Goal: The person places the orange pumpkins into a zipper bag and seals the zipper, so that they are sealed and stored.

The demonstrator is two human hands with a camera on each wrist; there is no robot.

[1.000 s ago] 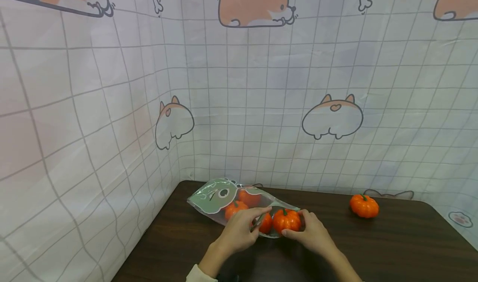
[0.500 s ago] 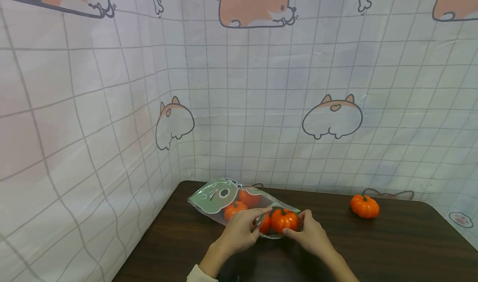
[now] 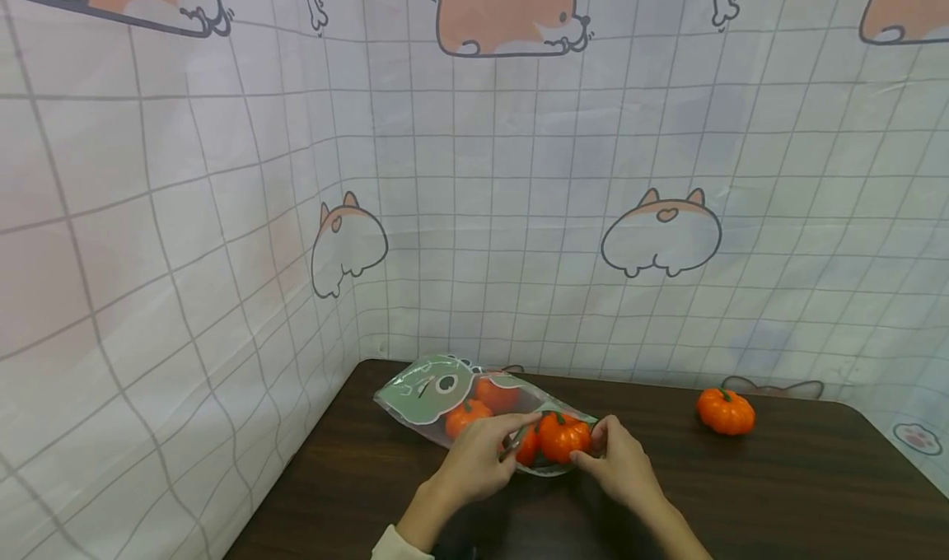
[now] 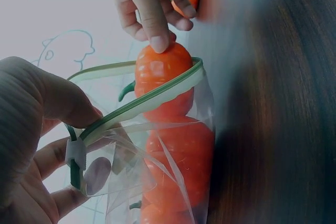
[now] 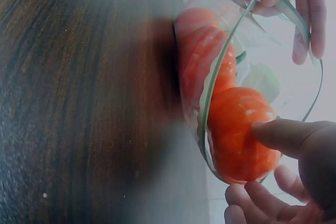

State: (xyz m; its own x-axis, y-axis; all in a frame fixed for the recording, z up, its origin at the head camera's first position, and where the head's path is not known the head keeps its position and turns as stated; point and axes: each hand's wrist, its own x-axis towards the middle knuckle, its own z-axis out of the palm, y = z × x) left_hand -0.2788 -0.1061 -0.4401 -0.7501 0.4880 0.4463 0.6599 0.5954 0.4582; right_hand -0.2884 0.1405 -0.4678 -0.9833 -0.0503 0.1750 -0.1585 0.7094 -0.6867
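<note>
A clear zip bag [image 3: 426,391] with a green cartoon face lies on its side on the table, mouth facing right. My left hand [image 3: 478,457] pinches the bag's green zip edge [image 4: 131,107] beside its white slider [image 4: 76,153], keeping the mouth apart. An orange pumpkin [image 3: 565,441] with a green stem sits in that mouth, partly inside. My right hand [image 3: 623,465] holds its outer end, thumb on its side and curled fingers at its end in the right wrist view. Several more pumpkins [image 3: 467,416] show through the plastic deeper in the bag.
Another orange pumpkin [image 3: 725,412] stands apart at the back right of the dark wooden table [image 3: 741,494]. A white gridded cloth [image 3: 504,214] with cartoon dogs hangs behind the table and along its left side.
The pumpkin in my right hand has moved slightly left, further into the bag's mouth, and the right-hand fingers have curled in a little. My left hand keeps its place on the zip edge.
</note>
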